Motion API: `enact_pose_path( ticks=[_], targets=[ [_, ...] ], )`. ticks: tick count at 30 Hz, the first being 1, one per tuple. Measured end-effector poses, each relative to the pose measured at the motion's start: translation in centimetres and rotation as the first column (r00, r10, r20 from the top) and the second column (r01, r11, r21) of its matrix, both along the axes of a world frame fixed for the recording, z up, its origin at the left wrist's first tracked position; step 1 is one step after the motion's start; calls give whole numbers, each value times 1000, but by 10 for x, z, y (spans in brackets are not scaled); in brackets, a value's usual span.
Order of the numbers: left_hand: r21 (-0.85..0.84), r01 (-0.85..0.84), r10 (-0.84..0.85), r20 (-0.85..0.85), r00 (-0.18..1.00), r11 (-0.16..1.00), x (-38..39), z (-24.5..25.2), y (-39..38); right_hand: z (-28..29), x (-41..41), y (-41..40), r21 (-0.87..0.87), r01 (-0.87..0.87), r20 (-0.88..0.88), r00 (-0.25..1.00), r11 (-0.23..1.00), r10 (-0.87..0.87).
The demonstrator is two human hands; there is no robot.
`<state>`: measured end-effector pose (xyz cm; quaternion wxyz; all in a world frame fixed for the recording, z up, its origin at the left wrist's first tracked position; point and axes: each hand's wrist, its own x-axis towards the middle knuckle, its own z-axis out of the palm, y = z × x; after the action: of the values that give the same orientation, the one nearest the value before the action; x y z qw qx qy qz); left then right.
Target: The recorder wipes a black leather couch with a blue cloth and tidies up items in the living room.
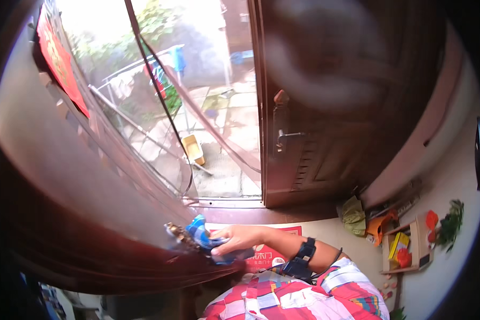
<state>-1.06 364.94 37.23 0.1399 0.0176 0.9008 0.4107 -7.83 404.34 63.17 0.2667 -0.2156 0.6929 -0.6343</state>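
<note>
My right hand [238,240] reaches across from the right and grips a blue checked cloth [201,234]. The cloth lies against the ornate metal handle [179,233] of a dark reddish-brown door leaf [116,256], which curves along the left and bottom left. Part of the cloth is bunched under my fingers, and the contact with the handle is partly hidden. A black band with a small device [302,262] is strapped round my right forearm. My left hand is out of view.
A second brown door leaf [328,132] stands right of the doorway. A screen curtain [208,120] hangs across the opening. Outside are a yellow basin [193,149] and a drying rack. A red mat [278,256] lies below my arm; a wooden shelf [414,256] is at right.
</note>
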Motion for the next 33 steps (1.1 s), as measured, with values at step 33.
enact_pose_path(
  ticks=[33],
  targets=[
    [492, -808, 832, 555, 5, -324, -7, 56, 101, -106, -100, 141, -661, 479, 642, 759, 577, 105]
  ],
)
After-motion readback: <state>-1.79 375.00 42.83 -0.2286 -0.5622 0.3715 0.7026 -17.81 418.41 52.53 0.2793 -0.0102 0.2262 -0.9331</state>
